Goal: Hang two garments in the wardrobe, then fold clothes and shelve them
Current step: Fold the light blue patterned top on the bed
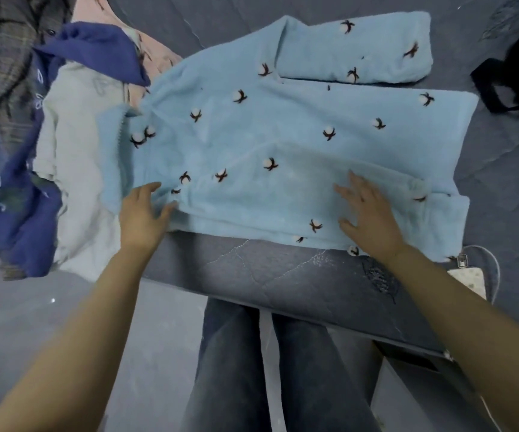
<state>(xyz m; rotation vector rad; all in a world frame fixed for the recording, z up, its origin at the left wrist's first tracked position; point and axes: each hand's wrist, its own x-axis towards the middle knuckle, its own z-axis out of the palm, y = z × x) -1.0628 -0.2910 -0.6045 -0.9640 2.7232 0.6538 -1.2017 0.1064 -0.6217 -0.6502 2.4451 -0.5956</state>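
Observation:
A light blue fleece top [283, 126] with small white and brown cotton-flower marks lies spread flat on the grey bed [283, 275]. One sleeve is folded across its lower half, and the other sleeve [355, 48] lies along the far edge. My left hand [143, 213] rests at the top's near left corner, thumb against the fabric edge, fingers loosely bent. My right hand [367, 213] lies flat with spread fingers on the folded sleeve near the front hem.
A heap of unfolded clothes [33, 135] lies at the left: dark blue, plaid, pale grey and pink pieces. A black bag [513, 73] sits at the far right. A white charger with cable [470, 275] lies at the bed's near right edge. My legs stand against the bed.

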